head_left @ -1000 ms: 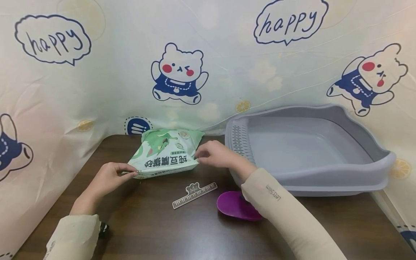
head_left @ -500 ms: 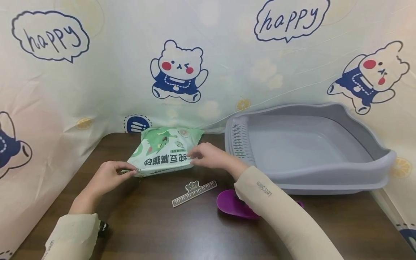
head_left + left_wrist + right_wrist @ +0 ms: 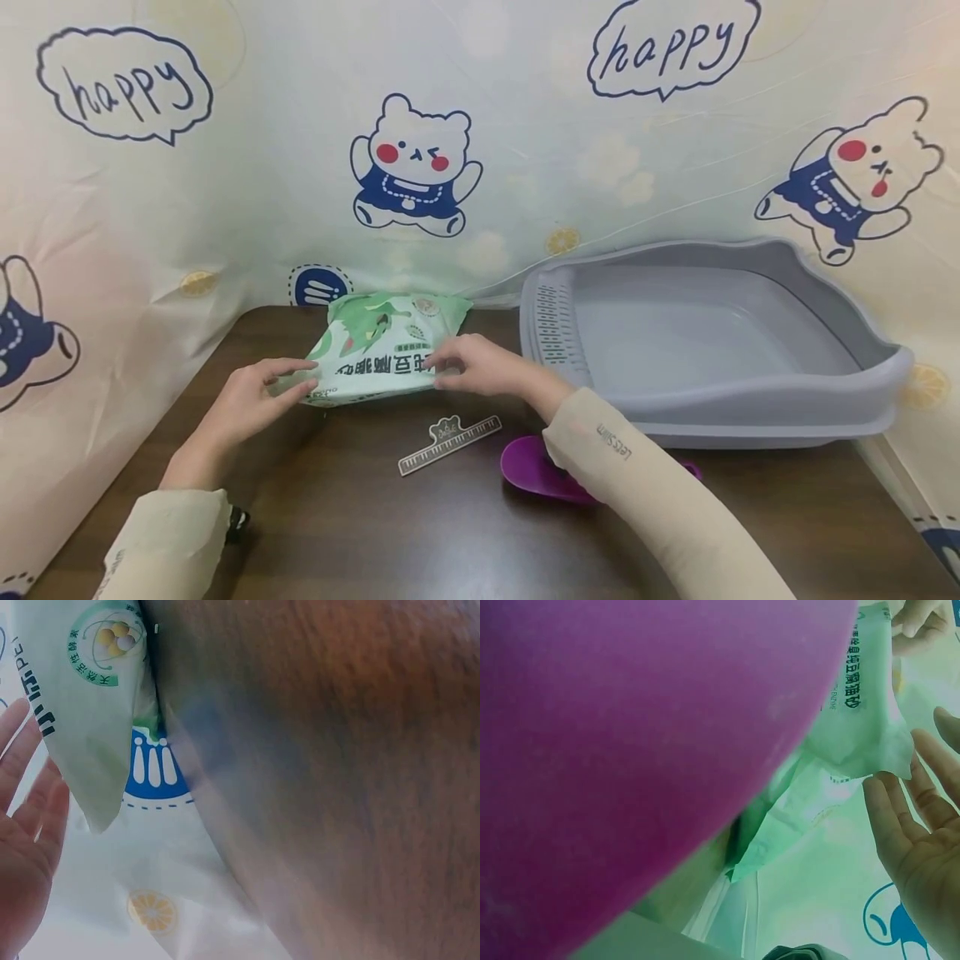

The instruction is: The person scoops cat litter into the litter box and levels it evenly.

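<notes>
A green and white bag of tofu cat litter (image 3: 375, 346) lies flat at the back left of the table, its print upside down to me. My left hand (image 3: 251, 408) is at its near left corner, thumb and fingers apart; in the left wrist view the straight fingers (image 3: 45, 795) reach alongside the bag (image 3: 90, 727). At the near right corner is my right hand (image 3: 480, 367). The right wrist view shows its extended fingers (image 3: 900, 810) touching the bag's corner (image 3: 885, 754), the thumb held away.
A bear-topped clip with piano-key print (image 3: 450, 444) lies before the bag. To its right, a purple scoop (image 3: 536, 471) is partly hidden by my right sleeve. A grey litter box (image 3: 765, 408) stands at the back right, near the printed backdrop (image 3: 510, 125).
My left fingers and thumb have parted from their pinch on the bag's left corner. The right hand has moved slightly left along the bag's near edge.
</notes>
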Demonstrator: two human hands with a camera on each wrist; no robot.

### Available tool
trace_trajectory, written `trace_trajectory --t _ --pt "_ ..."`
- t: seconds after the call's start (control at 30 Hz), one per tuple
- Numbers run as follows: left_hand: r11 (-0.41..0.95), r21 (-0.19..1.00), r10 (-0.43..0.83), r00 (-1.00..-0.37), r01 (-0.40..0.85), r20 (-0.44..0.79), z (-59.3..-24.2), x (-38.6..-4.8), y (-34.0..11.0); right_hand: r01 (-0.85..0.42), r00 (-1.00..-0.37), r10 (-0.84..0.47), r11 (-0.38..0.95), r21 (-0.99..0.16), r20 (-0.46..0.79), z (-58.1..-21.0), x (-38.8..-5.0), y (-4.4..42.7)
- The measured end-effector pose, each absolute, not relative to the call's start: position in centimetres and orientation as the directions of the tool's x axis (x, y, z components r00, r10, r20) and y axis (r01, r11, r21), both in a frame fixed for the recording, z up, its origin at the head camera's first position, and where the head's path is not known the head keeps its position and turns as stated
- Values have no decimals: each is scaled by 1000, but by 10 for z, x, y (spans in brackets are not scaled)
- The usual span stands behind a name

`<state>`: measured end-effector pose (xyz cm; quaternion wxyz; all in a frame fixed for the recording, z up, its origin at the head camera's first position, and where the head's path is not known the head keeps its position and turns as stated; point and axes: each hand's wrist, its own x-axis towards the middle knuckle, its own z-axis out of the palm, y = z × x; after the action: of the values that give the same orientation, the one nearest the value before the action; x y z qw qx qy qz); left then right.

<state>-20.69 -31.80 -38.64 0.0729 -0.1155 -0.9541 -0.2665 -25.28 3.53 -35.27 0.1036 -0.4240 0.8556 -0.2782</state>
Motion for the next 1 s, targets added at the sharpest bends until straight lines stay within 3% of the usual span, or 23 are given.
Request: trace_trajectory --t 0.43,1.0 --pt "870 419 242 -966 259 93 -388 -209 -312 -654 -602 -798 474 -590 25 -359 -244 40" --pt "886 376 219 -960 270 175 -377 -204 -312 -723 -544 -837 431 -541 59 -358 -243 43"
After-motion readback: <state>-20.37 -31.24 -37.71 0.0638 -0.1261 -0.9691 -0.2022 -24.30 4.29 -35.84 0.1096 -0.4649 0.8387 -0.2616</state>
